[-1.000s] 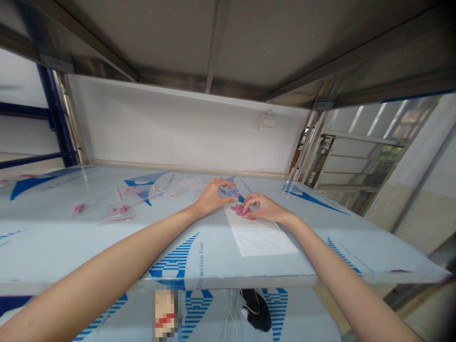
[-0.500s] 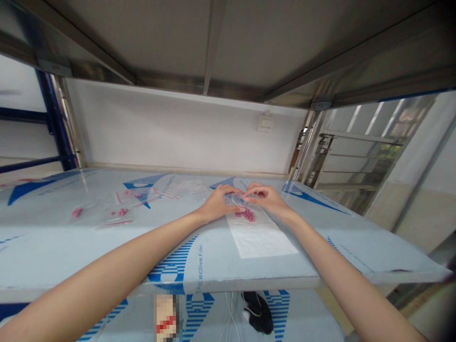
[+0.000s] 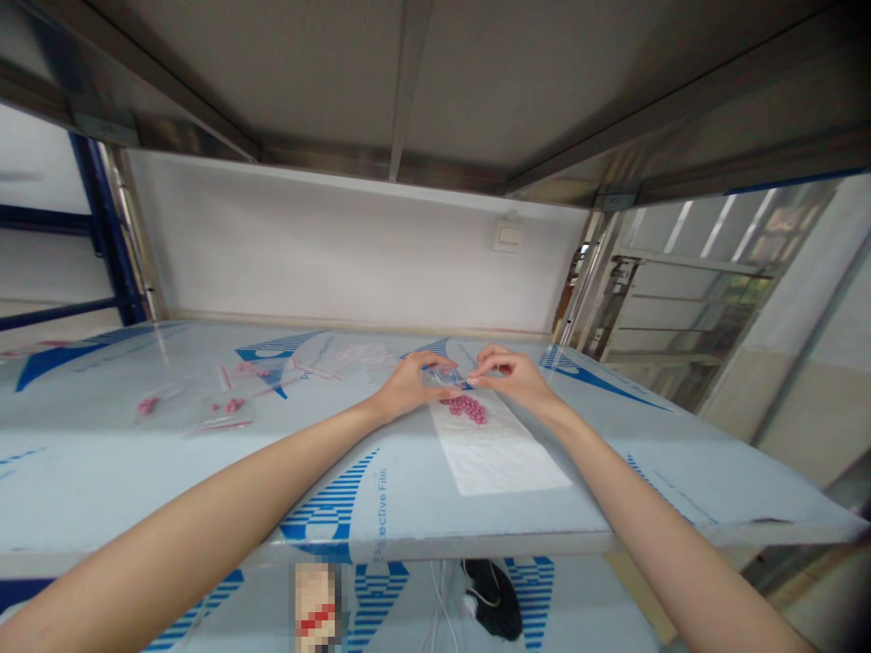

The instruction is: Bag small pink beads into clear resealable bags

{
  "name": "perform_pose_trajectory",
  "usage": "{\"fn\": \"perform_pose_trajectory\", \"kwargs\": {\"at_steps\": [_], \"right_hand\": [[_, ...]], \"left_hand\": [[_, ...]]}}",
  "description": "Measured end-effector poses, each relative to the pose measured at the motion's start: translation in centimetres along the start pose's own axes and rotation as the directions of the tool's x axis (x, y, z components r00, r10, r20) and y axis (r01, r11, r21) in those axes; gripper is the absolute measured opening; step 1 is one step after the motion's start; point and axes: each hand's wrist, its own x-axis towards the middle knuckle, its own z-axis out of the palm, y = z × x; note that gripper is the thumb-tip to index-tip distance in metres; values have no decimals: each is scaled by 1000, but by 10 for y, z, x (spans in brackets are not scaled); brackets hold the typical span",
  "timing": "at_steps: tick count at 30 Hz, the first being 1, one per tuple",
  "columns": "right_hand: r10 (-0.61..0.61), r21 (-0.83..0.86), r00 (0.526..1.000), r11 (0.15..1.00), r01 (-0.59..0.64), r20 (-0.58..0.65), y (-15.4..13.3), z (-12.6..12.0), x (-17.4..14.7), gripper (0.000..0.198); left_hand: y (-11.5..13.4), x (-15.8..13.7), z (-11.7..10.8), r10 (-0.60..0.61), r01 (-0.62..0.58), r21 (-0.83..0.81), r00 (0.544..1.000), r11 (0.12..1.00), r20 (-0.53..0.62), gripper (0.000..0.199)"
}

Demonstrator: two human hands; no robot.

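Between my hands is a small clear plastic bag (image 3: 449, 374), above the far end of a white sheet (image 3: 500, 458). My left hand (image 3: 412, 385) curves round the bag's left side, thumb and fingers gripping it. At its right edge, my right hand (image 3: 510, 374) pinches with thumb and forefinger; whether a pink piece is in that pinch is too small to tell. A cluster of small round pink pieces (image 3: 468, 410) lies on the sheet just below the bag. Part of the bag is hidden by my left fingers.
On the left lie clear zip bags with pink pieces, one bag (image 3: 228, 413) nearer and another bag (image 3: 148, 405) further left. More clear bags (image 3: 367, 358) lie behind my left hand. A metal shelf (image 3: 327, 82) hangs overhead, and a wall (image 3: 340, 245) closes the back.
My right hand has shifted slightly right, away from my left fingers, and the bag between them shows a little more. The pink pieces and the sheet stay in place.
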Motion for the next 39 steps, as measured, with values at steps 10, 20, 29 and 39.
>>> {"fn": "perform_pose_trajectory", "kwargs": {"at_steps": [10, 20, 29, 39], "right_hand": [[5, -93, 972, 996, 17, 236, 5, 5, -5, 13], [-17, -124, 964, 991, 52, 264, 8, 6, -6, 9], [20, -219, 949, 974, 52, 315, 11, 11, -7, 7], [22, -62, 998, 998, -18, 52, -8, -3, -2, 21]], "left_hand": [[-5, 2, -6, -2, 2, 16, 999, 1000, -34, 40], [-1, 2, -8, -12, 13, 38, 999, 999, -36, 38], [-5, 3, -7, -1, 2, 49, 1000, 999, -20, 39], [-2, 1, -3, 44, -46, 71, 999, 996, 21, 36]]}}
